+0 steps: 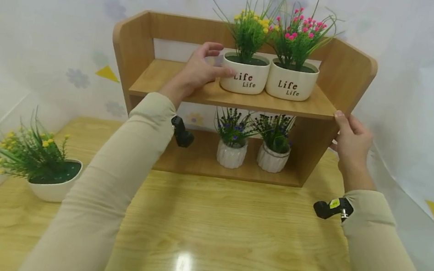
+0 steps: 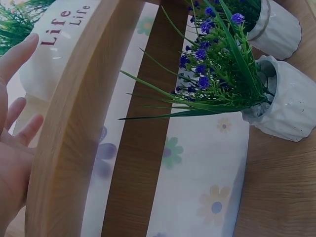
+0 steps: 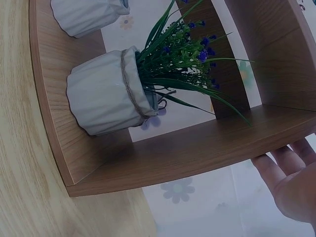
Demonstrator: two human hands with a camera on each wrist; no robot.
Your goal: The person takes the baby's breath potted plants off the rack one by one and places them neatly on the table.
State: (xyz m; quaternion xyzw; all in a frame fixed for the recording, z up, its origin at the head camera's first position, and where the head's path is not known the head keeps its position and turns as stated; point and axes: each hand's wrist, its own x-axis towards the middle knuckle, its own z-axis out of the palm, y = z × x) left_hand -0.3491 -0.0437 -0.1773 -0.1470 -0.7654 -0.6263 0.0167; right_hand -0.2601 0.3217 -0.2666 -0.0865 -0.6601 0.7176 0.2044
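Note:
My left hand (image 1: 201, 71) is at the left end of a white oval pot (image 1: 243, 83) marked "Life", planted with yellow flowers, on the upper board. Its thumb lies straight on the pot's front and its other fingers spread toward the side and back. A matching pot (image 1: 291, 85) with pink flowers stands close on the right. My right hand (image 1: 353, 138) holds the right side panel of the wooden shelf (image 1: 224, 100), thumb at the front edge. In the right wrist view, its fingertips (image 3: 269, 170) meet the panel's outer face.
Two ribbed white pots (image 1: 232, 155) (image 1: 273, 159) with purple flowers stand on the lower board. On the table (image 1: 228, 230) at left, another white pot (image 1: 53, 189) with yellow flowers sits beside my left sleeve. Pale flowered sheeting (image 1: 72, 8) surrounds the table.

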